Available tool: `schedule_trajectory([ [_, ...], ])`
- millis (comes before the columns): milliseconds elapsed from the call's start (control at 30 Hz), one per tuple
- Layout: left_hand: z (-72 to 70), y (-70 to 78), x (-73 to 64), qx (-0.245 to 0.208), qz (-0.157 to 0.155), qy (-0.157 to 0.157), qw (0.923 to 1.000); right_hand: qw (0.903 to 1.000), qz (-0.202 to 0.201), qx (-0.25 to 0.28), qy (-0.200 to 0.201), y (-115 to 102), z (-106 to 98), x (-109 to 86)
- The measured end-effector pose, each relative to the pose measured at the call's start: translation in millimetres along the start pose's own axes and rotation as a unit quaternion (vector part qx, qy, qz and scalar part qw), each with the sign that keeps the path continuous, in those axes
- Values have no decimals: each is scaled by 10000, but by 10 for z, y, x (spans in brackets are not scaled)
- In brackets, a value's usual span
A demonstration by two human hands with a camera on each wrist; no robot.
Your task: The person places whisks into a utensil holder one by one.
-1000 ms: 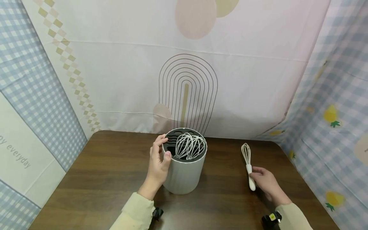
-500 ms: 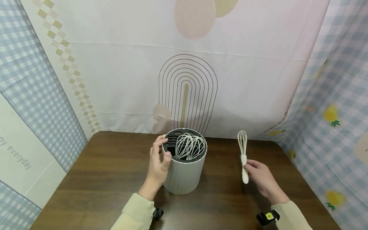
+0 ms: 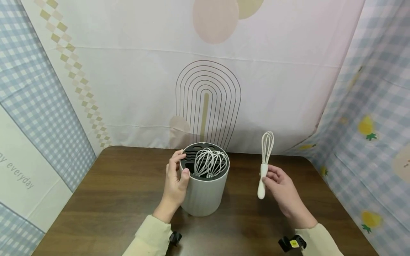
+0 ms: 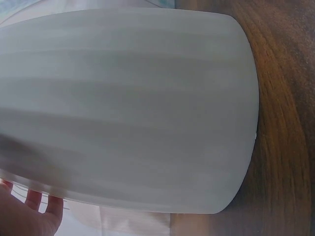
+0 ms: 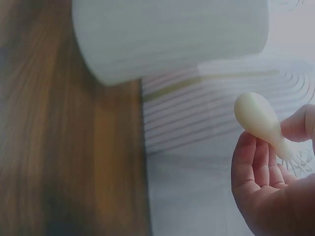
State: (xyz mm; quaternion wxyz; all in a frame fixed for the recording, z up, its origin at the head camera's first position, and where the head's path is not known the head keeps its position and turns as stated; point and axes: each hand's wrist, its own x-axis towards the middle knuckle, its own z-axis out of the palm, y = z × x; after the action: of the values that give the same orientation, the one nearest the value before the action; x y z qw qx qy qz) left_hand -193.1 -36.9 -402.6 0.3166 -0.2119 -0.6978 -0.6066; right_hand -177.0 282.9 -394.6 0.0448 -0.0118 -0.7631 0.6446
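A whisk [image 3: 264, 167] with white wires and a white handle is pinched by my right hand [image 3: 285, 193], its wire head pointing up, raised over the right part of the table. In the right wrist view the rounded handle end [image 5: 256, 115] faces the camera, between thumb and fingers. My left hand [image 3: 175, 181] grips the top left edge of a grey-white utensil holder [image 3: 205, 197], thumb on the near side and fingers round the far side. Two whisk heads [image 3: 211, 163] stick out of its black slotted insert [image 3: 192, 154]. The holder's ribbed wall [image 4: 128, 108] fills most of the left wrist view.
The holder stands upright on a brown wooden table [image 3: 128, 199]. Behind it hangs a pale patterned cloth [image 3: 144, 89]. Blue checked cloth [image 3: 381, 149] borders the right side, and more hangs at the left. Both wrists carry small black cameras [image 3: 293, 243].
My right hand has lifted the whisk from the tabletop and carried it up and left, turning it more upright. The left hand stays in place on the holder.
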Motion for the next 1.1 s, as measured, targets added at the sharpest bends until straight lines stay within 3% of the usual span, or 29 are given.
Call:
schedule_trajectory([
  [200, -8, 6, -2, -3, -9, -15, 10000, 9975, -627, 265, -167, -185, 189, -40],
  [567, -5, 15, -1, -11, -55, -23, 10000, 9916, -997, 819, -43, -372, 471, -62],
  [1100, -6, 9, -7, -96, -142, -59, 9998, 9748, -1645, 1381, 605, -501, 713, -49],
])
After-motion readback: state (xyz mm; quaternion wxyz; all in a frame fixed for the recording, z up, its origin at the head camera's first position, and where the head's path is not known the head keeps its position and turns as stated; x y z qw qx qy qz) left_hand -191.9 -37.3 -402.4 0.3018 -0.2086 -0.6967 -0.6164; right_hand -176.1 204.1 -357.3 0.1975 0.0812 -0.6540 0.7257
